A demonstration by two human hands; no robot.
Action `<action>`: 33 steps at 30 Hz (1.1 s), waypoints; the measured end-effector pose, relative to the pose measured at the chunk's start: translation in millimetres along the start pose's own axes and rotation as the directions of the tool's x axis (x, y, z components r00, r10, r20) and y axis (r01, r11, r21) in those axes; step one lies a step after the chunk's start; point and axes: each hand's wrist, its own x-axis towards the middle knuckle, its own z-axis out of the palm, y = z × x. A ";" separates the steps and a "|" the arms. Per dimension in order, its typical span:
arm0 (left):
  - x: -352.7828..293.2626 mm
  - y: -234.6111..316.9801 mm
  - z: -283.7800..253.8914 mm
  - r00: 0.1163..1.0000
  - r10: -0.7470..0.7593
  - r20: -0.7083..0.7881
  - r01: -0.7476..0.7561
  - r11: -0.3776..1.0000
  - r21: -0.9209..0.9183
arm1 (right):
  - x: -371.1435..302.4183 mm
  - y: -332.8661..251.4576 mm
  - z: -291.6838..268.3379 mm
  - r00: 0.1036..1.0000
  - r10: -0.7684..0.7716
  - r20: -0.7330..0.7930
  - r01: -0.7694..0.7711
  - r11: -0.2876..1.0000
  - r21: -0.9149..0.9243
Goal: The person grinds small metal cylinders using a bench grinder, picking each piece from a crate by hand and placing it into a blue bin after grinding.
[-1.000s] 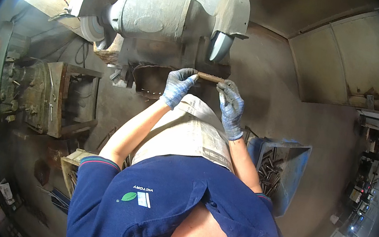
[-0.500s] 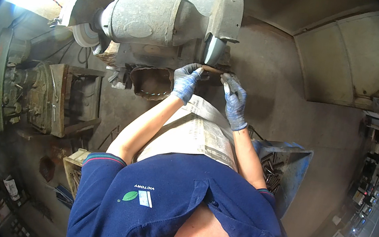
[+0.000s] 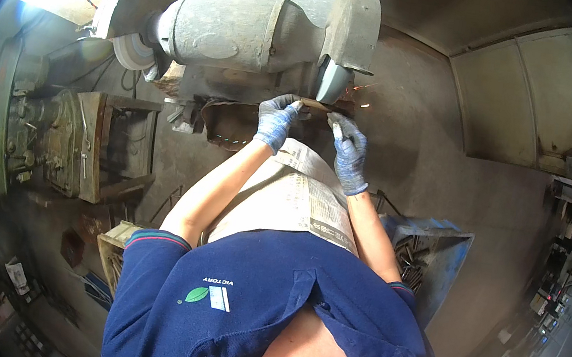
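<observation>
A short brown metal bar point(image 3: 315, 104) spans the gap between my gloved hands. My left hand point(image 3: 276, 122) pinches its left end, and my right hand point(image 3: 350, 151) grips the other end with fingers closed. Both gloves are blue with dark fingers. Just beyond the bar is the right grinding wheel point(image 3: 333, 84) of a grey bench grinder point(image 3: 225, 32), under its metal guard. Orange sparks point(image 3: 363, 87) fly to the right of the wheel. The exact contact spot between bar and wheel is too small to make out.
A white wheel point(image 3: 132, 52) sits at the grinder's left end. Newspaper point(image 3: 299, 187) covers my lap. At my right stands a blue-grey bin point(image 3: 442, 269) holding metal bars point(image 3: 410, 261); another box point(image 3: 109, 250) is at my left. Heavy green machinery point(image 3: 48, 138) stands further left.
Sparks have appeared beside the right wheel. My hands and the bar have shifted slightly left relative to the wheel, and the whole view has moved a little.
</observation>
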 end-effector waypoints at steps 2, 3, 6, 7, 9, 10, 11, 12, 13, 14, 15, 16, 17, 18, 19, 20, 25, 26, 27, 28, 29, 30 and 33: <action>0.4 4.7 -7.7 1.000 -0.009 -0.001 0.009 1.000 0.002 | 1.9 3.2 8.3 1.000 0.009 0.016 -0.009 1.000 0.010; 0.7 7.1 -11.7 1.000 -0.013 -0.001 0.013 1.000 0.004 | 2.1 3.3 12.1 1.000 0.005 0.020 -0.006 0.998 0.064; 1.7 10.4 -17.8 1.000 -0.027 -0.012 0.027 1.000 -0.014 | 4.0 -1.5 26.7 0.996 -0.005 -0.092 0.022 0.984 0.179; 1.8 10.5 -18.6 0.999 -0.031 -0.025 0.030 0.999 -0.034 | 4.1 0.3 25.4 0.998 0.000 -0.064 0.011 0.985 0.172; -1.0 14.0 -10.6 0.997 -0.019 -0.079 0.019 1.000 -0.005 | 4.0 8.8 18.9 1.000 0.009 -0.011 -0.007 0.989 0.151; 2.0 10.4 -9.4 0.998 -0.012 -0.063 0.016 0.998 0.064 | 3.8 12.8 14.8 1.000 0.014 0.015 -0.016 0.990 0.140; 3.9 8.7 -7.2 0.999 -0.006 -0.047 0.012 0.991 0.132 | 3.3 14.6 10.8 0.999 0.041 -0.001 -0.040 0.989 0.144; 5.1 6.8 -5.2 1.000 -0.001 -0.031 0.007 0.980 0.199 | 2.5 16.2 5.9 0.998 0.068 -0.017 -0.065 0.987 0.148; 5.8 2.6 0.3 0.998 0.017 -0.061 -0.001 0.968 0.252 | 1.5 17.7 0.9 0.995 0.095 -0.033 -0.089 0.984 0.153; 6.9 -1.1 5.1 0.999 0.007 -0.038 0.000 0.982 0.190 | 0.8 18.5 -4.1 0.993 0.109 -0.047 -0.101 0.985 0.143; 8.6 -4.6 9.3 1.000 -0.002 -0.014 0.003 0.992 0.127 | -0.2 19.1 -9.3 0.991 0.122 -0.061 -0.113 0.985 0.134; 10.3 -7.2 12.3 1.000 -0.008 0.010 0.007 0.998 0.063 | -0.7 20.3 -13.1 0.988 0.135 -0.074 -0.125 0.984 0.124; 12.6 -10.4 13.6 1.000 -0.019 0.022 0.018 0.999 0.036 | 0.0 21.2 -14.0 0.985 0.143 -0.096 -0.129 0.982 0.141; 14.8 -12.9 13.2 1.000 -0.014 0.022 0.013 0.999 0.046 | -0.2 21.9 -15.1 0.986 0.139 -0.089 -0.125 0.981 0.151; 16.8 -15.0 12.2 1.000 -0.009 0.022 0.008 0.998 0.056 | -0.5 22.5 -15.9 0.988 0.134 -0.080 -0.120 0.980 0.160; 16.8 -13.0 11.6 1.000 -0.003 0.021 0.001 0.998 0.070 | -0.1 21.5 -14.5 0.989 0.129 -0.073 -0.115 0.978 0.174; 7.0 14.7 4.2 0.998 -0.051 -0.042 0.057 0.988 0.142 | 4.0 19.5 5.5 0.990 0.138 -0.018 -0.131 0.968 0.213; 4.9 21.3 0.9 0.997 -0.054 -0.050 0.062 0.985 0.163 | 5.4 17.3 10.1 0.990 0.141 -0.002 -0.137 0.964 0.226; 10.7 16.2 -8.1 0.999 -0.013 -0.034 0.020 0.973 0.232 | 7.0 21.3 14.0 0.990 0.139 0.014 -0.139 0.959 0.246; 11.8 16.1 -12.9 0.999 -0.001 -0.036 0.009 0.976 0.219 | 7.5 21.9 17.8 0.990 0.139 0.021 -0.139 0.948 0.285; 11.5 17.1 -15.1 0.999 0.010 -0.037 -0.002 0.979 0.203 | 7.4 21.6 20.8 0.990 0.139 0.028 -0.140 0.937 0.320; 11.2 18.4 -17.2 0.999 0.020 -0.038 -0.013 0.982 0.188 | 7.7 21.3 24.0 0.990 0.139 0.034 -0.141 0.924 0.355; 17.8 12.3 -28.3 0.997 0.052 -0.054 -0.039 0.975 0.218 | 8.8 19.0 34.2 0.989 0.147 -0.017 -0.128 0.904 0.408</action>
